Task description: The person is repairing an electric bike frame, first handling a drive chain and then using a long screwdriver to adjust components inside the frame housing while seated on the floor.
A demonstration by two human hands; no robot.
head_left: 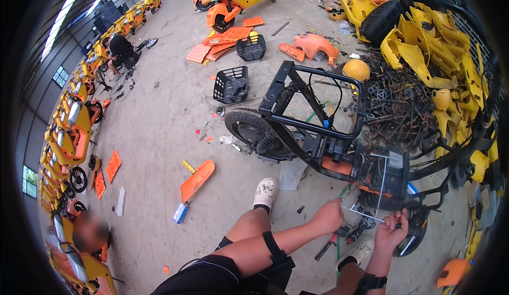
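Observation:
A stripped black scooter frame [275,90] stands at the right, with its rear wheel [254,130] toward the middle. A T-handle wrench [381,189] of thin bright metal runs up against the dark boxy middle section [395,175] of the frame. My left hand [327,217] is closed at the left end of its crossbar. At the bar's other end, my right hand [392,228] has its fingers curled around it. Where the wrench's far tip meets the frame is too small to make out. Below my hands, a tool with a red-and-black handle [325,247] lies on the floor.
Black metal parts [395,101] and yellow body panels [413,45] are heaped at the right. Black baskets [231,84] and orange panels [214,45] lie ahead. An orange fender [197,180] and a spray can [180,213] lie left. Yellow scooters [77,130] line the left; a person [121,51] crouches there.

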